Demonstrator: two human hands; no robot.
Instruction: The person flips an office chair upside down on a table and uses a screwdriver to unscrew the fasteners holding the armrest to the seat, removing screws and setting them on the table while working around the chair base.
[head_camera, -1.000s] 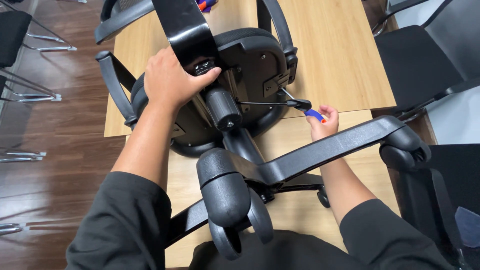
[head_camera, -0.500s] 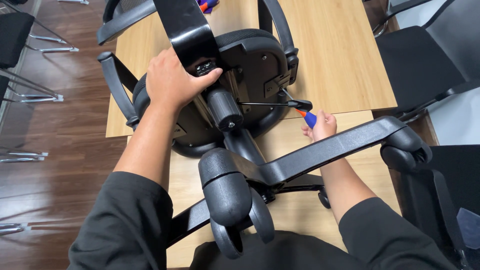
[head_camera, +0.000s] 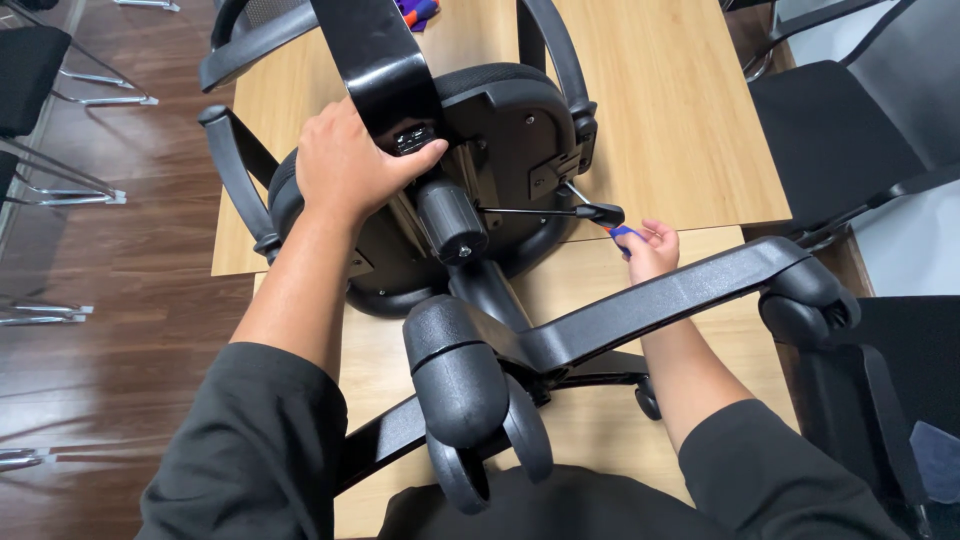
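Bracing the upturned office chair (head_camera: 500, 170) on the wooden table (head_camera: 670, 110), we are pressing our left hand (head_camera: 350, 165) flat on the underside of the seat, fingers curled over the metal mechanism plate (head_camera: 425, 140) beside the gas cylinder stub (head_camera: 450, 220). Our right hand (head_camera: 650, 248) is closing around the blue handle of a screwdriver (head_camera: 560, 212), whose thin dark shaft is lying nearly level, pointing left toward the cylinder (so the right hand is the nearer one to the tool). We are looking past the glossy black plastic star base (head_camera: 640, 305) and its rounded caster (head_camera: 460, 400); the seat shell is matte moulded plastic.
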